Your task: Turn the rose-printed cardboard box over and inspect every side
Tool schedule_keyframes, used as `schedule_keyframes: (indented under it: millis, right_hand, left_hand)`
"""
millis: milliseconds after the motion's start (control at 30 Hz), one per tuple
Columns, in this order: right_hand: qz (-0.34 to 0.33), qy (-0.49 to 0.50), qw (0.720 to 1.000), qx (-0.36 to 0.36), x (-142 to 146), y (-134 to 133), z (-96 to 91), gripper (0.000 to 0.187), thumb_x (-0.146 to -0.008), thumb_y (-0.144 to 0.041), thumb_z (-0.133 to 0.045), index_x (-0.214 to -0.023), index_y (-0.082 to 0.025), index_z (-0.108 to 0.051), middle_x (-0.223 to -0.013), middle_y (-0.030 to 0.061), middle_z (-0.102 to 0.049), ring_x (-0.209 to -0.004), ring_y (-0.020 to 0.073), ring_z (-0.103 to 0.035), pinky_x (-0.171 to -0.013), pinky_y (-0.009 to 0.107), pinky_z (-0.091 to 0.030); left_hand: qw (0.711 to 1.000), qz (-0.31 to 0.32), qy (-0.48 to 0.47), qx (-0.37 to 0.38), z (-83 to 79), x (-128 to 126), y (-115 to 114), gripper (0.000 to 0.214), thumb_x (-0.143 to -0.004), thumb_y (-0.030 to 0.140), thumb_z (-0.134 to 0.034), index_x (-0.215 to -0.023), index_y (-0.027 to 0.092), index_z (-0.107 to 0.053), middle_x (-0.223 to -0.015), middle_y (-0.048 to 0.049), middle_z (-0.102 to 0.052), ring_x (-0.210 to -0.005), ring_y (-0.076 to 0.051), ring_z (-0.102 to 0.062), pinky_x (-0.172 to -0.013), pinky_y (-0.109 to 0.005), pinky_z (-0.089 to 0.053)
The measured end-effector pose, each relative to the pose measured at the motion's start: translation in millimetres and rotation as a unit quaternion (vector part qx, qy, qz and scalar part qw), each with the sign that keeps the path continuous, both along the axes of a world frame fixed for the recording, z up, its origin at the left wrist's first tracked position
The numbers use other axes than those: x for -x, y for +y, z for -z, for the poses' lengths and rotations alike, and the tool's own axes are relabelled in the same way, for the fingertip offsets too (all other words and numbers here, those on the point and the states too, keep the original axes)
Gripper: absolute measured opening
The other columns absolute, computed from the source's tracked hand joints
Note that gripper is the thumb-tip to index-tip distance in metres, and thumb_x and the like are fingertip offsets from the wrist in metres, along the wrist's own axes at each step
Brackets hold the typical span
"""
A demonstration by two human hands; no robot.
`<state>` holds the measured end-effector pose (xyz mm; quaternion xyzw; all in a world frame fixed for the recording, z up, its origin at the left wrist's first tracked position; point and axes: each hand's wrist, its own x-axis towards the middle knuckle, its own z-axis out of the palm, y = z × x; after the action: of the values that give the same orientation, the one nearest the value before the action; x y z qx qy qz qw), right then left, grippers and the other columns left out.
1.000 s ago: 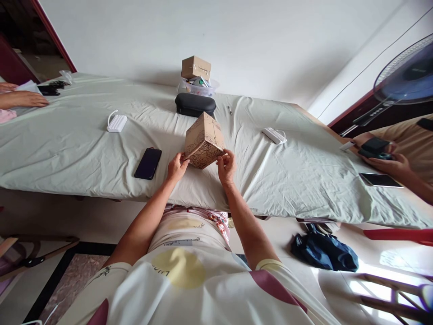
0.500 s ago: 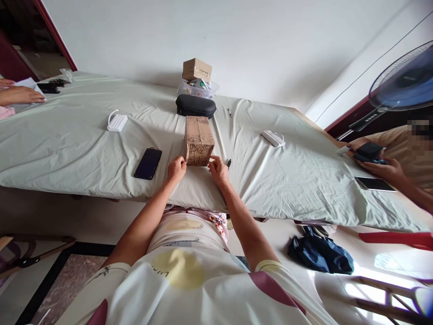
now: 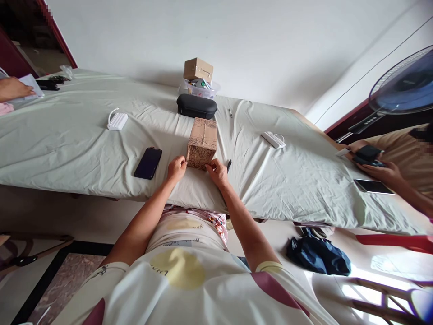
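Observation:
A brown cardboard box [image 3: 203,135] with dark line drawings stands on the cloth-covered table in front of me. My left hand [image 3: 177,169] is closed, with thumb and fingertips pinched at the box's lower left front corner. On the other side my right hand [image 3: 217,173] has its fingers pressed together at the lower right front corner. The exact contact of the fingertips is partly hidden. A black pen [image 3: 229,165] lies just right of my right hand. To the left of my left hand lies a dark phone [image 3: 148,163].
Behind the box sit a black case [image 3: 196,107], a plastic bin [image 3: 203,92] and a smaller carton [image 3: 198,69]. White power banks [image 3: 273,140] lie on both sides. One person's hand [image 3: 15,89] shows at far left; another person [image 3: 389,171] holds a dark object at right, near a fan [image 3: 404,81].
The box has turned slightly, its far end swinging to the right. My right hand has shifted a little left and toward me along its front corner. My left hand has barely moved.

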<state>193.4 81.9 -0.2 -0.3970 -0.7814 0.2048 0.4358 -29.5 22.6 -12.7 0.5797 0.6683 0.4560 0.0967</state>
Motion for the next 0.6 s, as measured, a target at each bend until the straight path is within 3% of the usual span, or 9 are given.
schedule_keyframes:
  millis: [200,467,600]
  right_hand:
    - [0.018,-0.02,0.999,-0.022,-0.7,2.7,4.4,0.028,-0.089,-0.049,-0.066,-0.083,-0.028,-0.048,-0.074,-0.0001,-0.064,-0.071,0.0187,-0.062,-0.072,0.032,-0.051]
    - [0.033,-0.023,0.999,-0.023,-2.1,1.7,4.5,0.03,-0.093,-0.055,-0.063,-0.091,-0.026,-0.052,-0.077,-0.0009,-0.066,-0.07,0.0178,-0.063,-0.07,0.032,-0.051]
    - [0.018,0.011,1.0,0.004,-3.4,0.0,1.8,0.033,-0.097,-0.058,-0.059,-0.095,-0.027,-0.049,-0.075,-0.0008,-0.066,-0.068,0.0179,-0.064,-0.07,0.033,-0.053]
  left_hand:
    - [1.0,-0.007,-0.002,0.02,-5.0,-1.6,-1.6,0.024,-0.089,0.014,-0.062,-0.071,0.024,-0.051,-0.08,-0.001,-0.065,-0.081,-0.021,-0.062,-0.081,-0.031,-0.049]
    - [0.999,-0.016,-0.039,0.02,-10.8,-1.7,-5.4,0.022,-0.09,0.021,-0.061,-0.071,0.024,-0.052,-0.072,0.0021,-0.063,-0.073,-0.018,-0.06,-0.073,-0.028,-0.044]
    - [0.998,0.005,-0.048,0.033,-12.2,-1.6,-6.1,0.018,-0.09,0.021,-0.063,-0.073,0.024,-0.058,-0.074,0.0006,-0.07,-0.075,-0.02,-0.066,-0.074,-0.029,-0.048]
